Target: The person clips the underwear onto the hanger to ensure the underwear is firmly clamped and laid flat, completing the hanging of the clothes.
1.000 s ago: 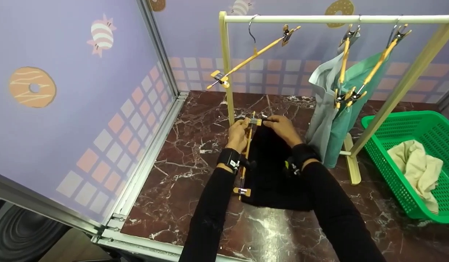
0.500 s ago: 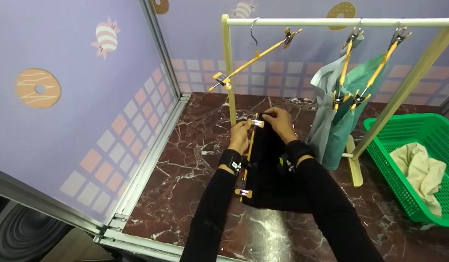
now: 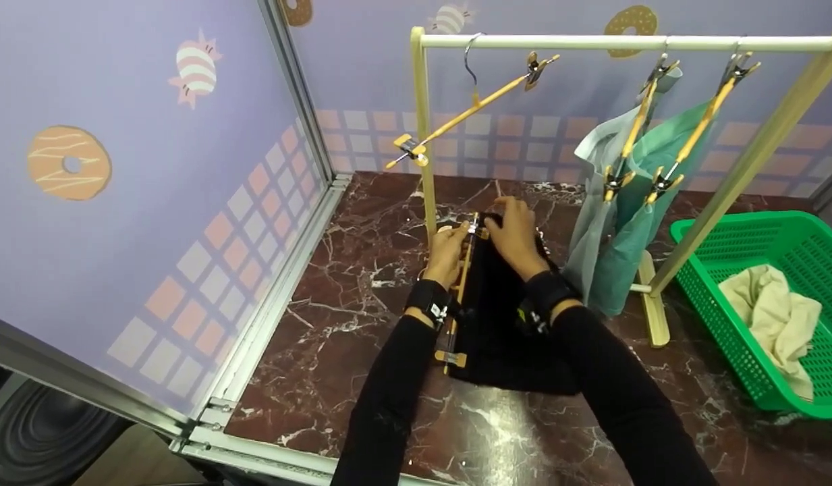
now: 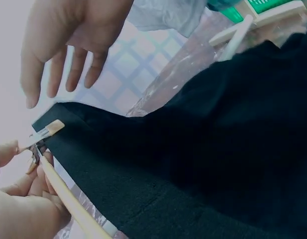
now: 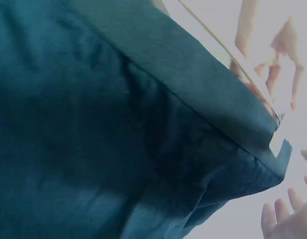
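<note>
A black garment (image 3: 503, 358) with a stitched band along one edge lies on the marbled tabletop. Along that edge runs a wooden clip hanger (image 4: 73, 204). At its far end, my left hand (image 3: 445, 256) pinches the metal-and-wood clip (image 4: 48, 132) between thumb and fingers; the clip sits across the garment's corner. My right hand (image 4: 78, 45) hovers just beyond that corner, fingers extended and apart from the cloth in the left wrist view. The near clip (image 3: 451, 358) overlaps the garment's near corner. The hanger's hook is hidden by my left hand and wrist.
A wooden rack (image 3: 625, 43) stands behind my hands. A bare clip hanger (image 3: 476, 102) hangs at its left; grey cloth (image 3: 594, 216) and green cloth (image 3: 625, 263) hang at its right. A green basket (image 3: 712, 324) holding beige cloth (image 3: 770, 317) stands far right.
My right hand has let go of the garment's far corner and its fingers have straightened. The far clip has turned in my left hand. The grey cloth's hanger has swung slightly.
</note>
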`<state>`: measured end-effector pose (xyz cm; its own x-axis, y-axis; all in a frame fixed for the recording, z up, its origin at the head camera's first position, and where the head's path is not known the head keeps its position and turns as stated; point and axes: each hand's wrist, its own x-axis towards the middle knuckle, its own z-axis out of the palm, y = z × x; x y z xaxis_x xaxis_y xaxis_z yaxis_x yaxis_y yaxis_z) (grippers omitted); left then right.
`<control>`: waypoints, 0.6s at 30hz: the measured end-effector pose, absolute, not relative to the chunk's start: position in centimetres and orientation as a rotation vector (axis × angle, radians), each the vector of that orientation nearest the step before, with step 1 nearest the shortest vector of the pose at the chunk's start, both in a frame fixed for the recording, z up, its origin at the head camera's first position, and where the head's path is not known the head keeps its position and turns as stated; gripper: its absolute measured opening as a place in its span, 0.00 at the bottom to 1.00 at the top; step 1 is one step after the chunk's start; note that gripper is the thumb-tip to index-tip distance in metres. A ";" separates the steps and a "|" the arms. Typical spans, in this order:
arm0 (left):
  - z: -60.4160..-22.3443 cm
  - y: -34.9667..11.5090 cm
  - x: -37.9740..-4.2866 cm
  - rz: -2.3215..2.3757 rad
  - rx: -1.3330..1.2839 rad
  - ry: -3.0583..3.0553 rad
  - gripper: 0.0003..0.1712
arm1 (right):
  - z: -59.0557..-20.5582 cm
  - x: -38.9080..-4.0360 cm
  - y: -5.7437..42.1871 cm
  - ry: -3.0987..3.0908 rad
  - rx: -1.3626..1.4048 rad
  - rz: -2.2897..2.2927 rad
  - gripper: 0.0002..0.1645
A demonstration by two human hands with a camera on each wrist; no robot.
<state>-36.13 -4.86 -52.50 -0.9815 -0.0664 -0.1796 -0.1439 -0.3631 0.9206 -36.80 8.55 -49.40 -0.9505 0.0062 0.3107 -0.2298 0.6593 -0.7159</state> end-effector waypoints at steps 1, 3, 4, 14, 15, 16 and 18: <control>-52.5 -4.9 -36.1 2.515 -0.296 1.760 0.14 | -49.6 -36.5 8.4 -2.604 0.186 1.138 0.26; -52.4 -4.9 -36.2 2.475 -0.301 1.773 0.14 | -50.0 -35.5 8.2 -2.643 0.218 1.098 0.24; -52.3 -5.0 -36.2 2.456 -0.304 1.772 0.14 | -50.2 -35.0 8.0 -2.666 0.236 1.090 0.23; -52.1 -6.3 -36.7 2.237 -0.350 1.771 0.14 | -52.3 -28.2 5.4 -3.152 0.333 1.030 0.18; -52.2 -6.5 -36.7 2.205 -0.353 1.783 0.16 | -52.6 -27.6 5.1 -3.191 0.341 1.000 0.19; -52.2 -6.6 -36.7 2.177 -0.356 1.790 0.18 | -52.8 -27.2 4.8 -3.212 0.355 0.980 0.19; -52.2 -7.0 -36.6 2.121 -0.344 1.803 0.22 | -53.4 -26.5 4.4 -3.230 0.385 0.915 0.19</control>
